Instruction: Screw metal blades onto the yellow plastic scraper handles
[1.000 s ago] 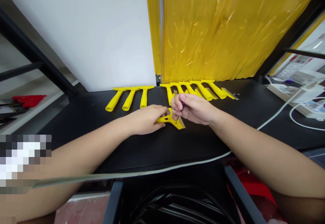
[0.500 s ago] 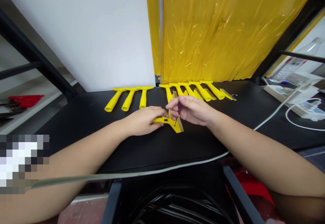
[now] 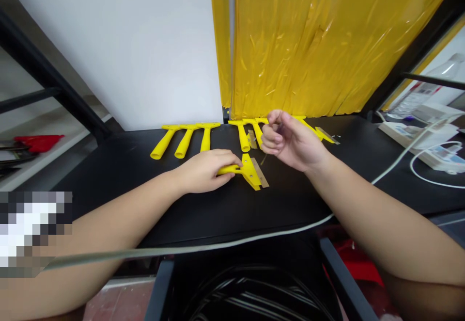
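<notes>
My left hand [image 3: 207, 171] is closed around the handle of a yellow scraper [image 3: 248, 171], which lies on the black tabletop with its head pointing right. A thin flat blade [image 3: 260, 171] sticks out along the right edge of that head. Two small screw points show on the head. Raised to the right of the scraper, my right hand [image 3: 293, 141] has its fingers curled around a small screwdriver [image 3: 264, 159]. Only the thin shaft shows below the fingers; its handle is mostly hidden in the hand. The tip is apart from the scraper.
Three yellow scraper handles [image 3: 184, 144] lie at the back left. More yellow scrapers [image 3: 244, 139] line the back right, partly behind my right hand. A white cable [image 3: 232, 242] crosses the front. White power strips [image 3: 428, 141] and a plastic bottle [image 3: 421, 90] stand right.
My right hand has lifted the screwdriver off the scraper's head and moved up and right. The left hand keeps its hold on the handle, and the blade now shows more fully.
</notes>
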Demonstrator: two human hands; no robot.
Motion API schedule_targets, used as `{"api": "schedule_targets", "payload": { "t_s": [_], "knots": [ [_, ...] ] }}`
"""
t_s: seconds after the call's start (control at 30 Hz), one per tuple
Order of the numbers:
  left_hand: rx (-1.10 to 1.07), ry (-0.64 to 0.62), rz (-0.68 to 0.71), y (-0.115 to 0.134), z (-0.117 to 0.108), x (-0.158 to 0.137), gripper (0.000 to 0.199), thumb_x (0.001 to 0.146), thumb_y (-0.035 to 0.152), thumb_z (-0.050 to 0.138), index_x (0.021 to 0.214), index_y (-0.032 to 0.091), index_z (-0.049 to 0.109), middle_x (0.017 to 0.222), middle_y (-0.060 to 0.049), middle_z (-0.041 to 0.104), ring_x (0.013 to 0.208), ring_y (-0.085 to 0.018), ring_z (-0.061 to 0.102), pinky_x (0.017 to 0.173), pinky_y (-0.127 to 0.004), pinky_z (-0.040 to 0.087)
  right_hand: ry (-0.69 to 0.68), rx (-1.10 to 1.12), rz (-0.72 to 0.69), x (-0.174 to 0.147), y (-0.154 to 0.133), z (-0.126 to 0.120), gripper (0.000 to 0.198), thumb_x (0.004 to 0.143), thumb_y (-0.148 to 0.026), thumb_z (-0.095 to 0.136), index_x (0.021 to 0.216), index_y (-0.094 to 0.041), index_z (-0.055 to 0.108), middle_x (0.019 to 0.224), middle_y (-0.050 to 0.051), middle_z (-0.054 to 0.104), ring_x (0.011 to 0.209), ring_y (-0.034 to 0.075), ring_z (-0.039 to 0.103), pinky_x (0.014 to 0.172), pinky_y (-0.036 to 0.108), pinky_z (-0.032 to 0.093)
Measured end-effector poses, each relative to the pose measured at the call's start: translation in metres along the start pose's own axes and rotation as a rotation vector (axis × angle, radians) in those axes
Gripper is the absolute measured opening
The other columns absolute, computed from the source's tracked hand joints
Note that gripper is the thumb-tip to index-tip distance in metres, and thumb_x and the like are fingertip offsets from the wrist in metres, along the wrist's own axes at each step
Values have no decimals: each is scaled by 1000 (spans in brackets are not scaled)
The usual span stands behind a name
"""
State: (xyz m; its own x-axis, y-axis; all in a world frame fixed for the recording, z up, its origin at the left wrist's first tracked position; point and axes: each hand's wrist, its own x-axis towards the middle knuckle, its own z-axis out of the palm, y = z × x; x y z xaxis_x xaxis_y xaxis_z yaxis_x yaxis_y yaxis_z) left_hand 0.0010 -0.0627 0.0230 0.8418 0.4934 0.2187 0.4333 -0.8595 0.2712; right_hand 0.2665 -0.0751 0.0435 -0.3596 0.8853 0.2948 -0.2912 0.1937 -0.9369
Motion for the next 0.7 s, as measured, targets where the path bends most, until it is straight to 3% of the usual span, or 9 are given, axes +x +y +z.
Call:
{"api": "schedule_targets", "payload": {
  "t_s": [0.07, 0.17, 0.23, 0.33, 0.43, 0.57, 0.7],
  "knots": [
    [-5, 24, 11, 0, 0, 0, 24, 99, 23, 60, 121, 21, 69, 116, -8, 75, 107, -23, 71, 92, -33, 55, 56, -222, 4, 2, 3, -9, 33, 90, -50, 78, 90, -24, 59, 65, -6, 49, 53, 11, 35, 52, 26, 30],
    [-16, 61, 37, 1, 0, -1, 24, 99, 21, 60, 121, 21, 69, 115, -8, 75, 108, -23, 71, 94, -34, 55, 134, -612, 67, 6, 13, -15, 22, 88, -37, 81, 86, -19, 68, 72, 2, 67, 63, 14, 51, 58, 27, 37],
    [-17, 86, 60, 1, 0, -1, 25, 99, 21, 59, 122, 21, 68, 116, -8, 74, 109, -23, 70, 95, -34, 55, 152, -713, 156, 7, 19, -12, 18, 91, -35, 78, 88, -19, 69, 79, 5, 75, 65, 15, 56, 59, 28, 40],
    [-5, 125, 94, 2, 1, -1, 26, 99, 20, 59, 123, 21, 69, 116, -9, 74, 110, -23, 70, 97, -35, 55, 134, -649, 314, 6, 22, -5, 19, 93, -34, 77, 97, -20, 66, 83, 5, 76, 54, 12, 57, 56, 28, 41],
    [32, 145, 123, 1, 1, 0, 26, 100, 20, 58, 123, 22, 70, 116, -9, 75, 110, -23, 71, 97, -35, 55, 132, -533, 386, 5, 23, 2, 23, 89, -26, 79, 103, -20, 63, 80, 2, 72, 56, 13, 64, 59, 27, 46],
    [113, 138, 153, 0, 2, 1, 26, 101, 21, 57, 124, 21, 71, 117, -10, 76, 108, -23, 71, 95, -36, 56, 131, -407, 339, 5, 28, 3, 31, 77, -16, 82, 99, -21, 61, 71, -4, 62, 61, 12, 60, 58, 25, 43],
    [176, 160, 197, -1, 3, 1, 26, 103, 20, 56, 124, 21, 72, 116, -9, 76, 105, -22, 71, 93, -35, 56, 71, -401, 278, 6, 34, -1, 34, 70, -20, 84, 97, -22, 62, 67, -7, 56, 61, 12, 47, 57, 26, 36]
  ]
}}
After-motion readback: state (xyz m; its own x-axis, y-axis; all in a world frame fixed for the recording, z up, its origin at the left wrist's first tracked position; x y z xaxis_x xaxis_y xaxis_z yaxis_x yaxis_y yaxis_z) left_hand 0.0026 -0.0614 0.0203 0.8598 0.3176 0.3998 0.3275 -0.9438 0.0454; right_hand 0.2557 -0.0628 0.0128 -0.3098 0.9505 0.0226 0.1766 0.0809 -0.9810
